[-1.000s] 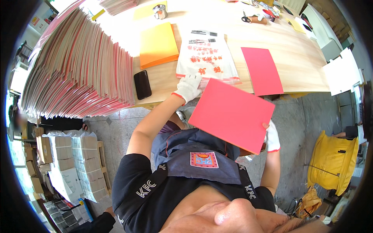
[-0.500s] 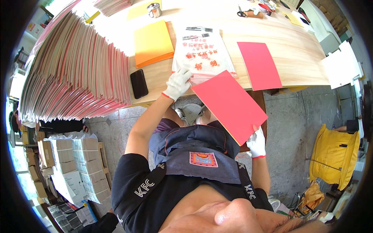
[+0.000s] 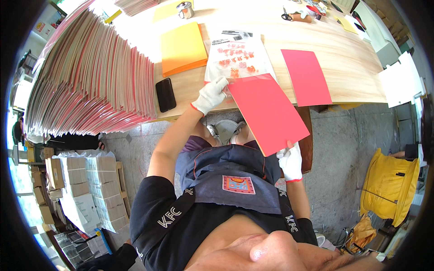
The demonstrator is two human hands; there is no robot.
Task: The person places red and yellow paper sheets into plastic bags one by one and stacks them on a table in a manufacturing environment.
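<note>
A red card stack (image 3: 270, 117) with a thin yellowish edge is held tilted over the table's front edge. My right hand (image 3: 290, 161), in a white glove, grips its near end, a fingertip lying on the red face. The far end meets the mouth of a clear plastic bag (image 3: 237, 56) with red print, lying flat on the table; a film of plastic seems to cover that end. My gloved left hand (image 3: 210, 95) is closed at the bag's mouth, beside the stack's far left corner. Its fingertips are partly hidden.
Left stands a tall pile of pink-edged booklets (image 3: 95, 77). Beside it lie a black phone (image 3: 166, 95) and an orange-yellow stack (image 3: 183, 49). Another red sheet (image 3: 306, 77) lies right of the bag. Farther back are a metal cup (image 3: 185, 10) and scissors (image 3: 286, 15).
The red stack has turned steeper, its far end shifting farther onto the bag's mouth. My right hand has moved slightly left and away from me; my left hand stays at the bag.
</note>
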